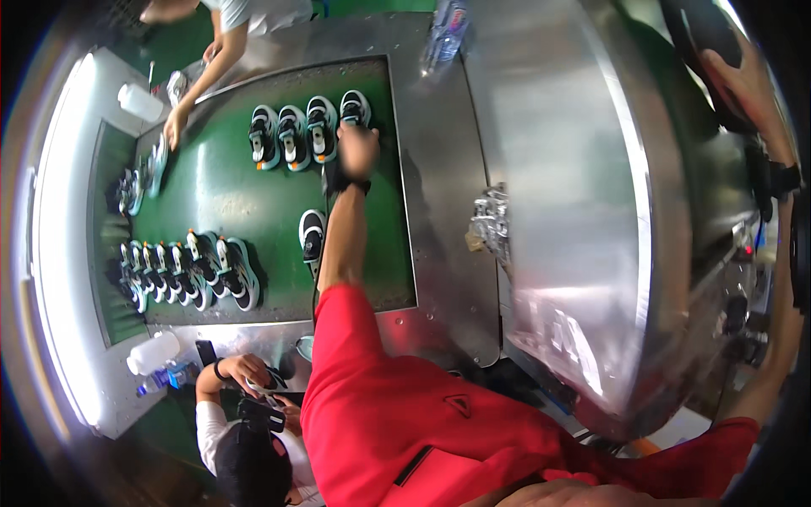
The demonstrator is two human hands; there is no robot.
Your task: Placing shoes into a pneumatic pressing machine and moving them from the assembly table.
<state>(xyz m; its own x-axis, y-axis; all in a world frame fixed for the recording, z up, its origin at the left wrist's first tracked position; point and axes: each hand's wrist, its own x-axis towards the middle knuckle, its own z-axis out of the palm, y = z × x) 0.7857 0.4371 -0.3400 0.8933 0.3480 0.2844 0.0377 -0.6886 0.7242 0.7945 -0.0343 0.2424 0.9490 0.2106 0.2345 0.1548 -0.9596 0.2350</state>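
Note:
My left hand (359, 152), blurred by motion, reaches over the green table to the heel end of a black-and-white sneaker (355, 108). That sneaker is the rightmost of a short row; its neighbour (322, 128) has orange at the heel. Whether my fingers grip it is smeared. Beneath my left forearm another sneaker (312, 235) lies partly covered. At the far right edge, my right hand (743, 84) is closed on a dark, rounded, shoe-like thing (705, 42), beside the big metal machine (566, 169). The rim darkens and bends this part.
A row of sneakers (241, 272) stands at the table's near left. Across the table a co-worker's hand (175, 127) touches a sneaker (157, 165). A second co-worker (253, 456) handles a shoe at the lower left. Bottles (446, 34) stand around the metal border (439, 194).

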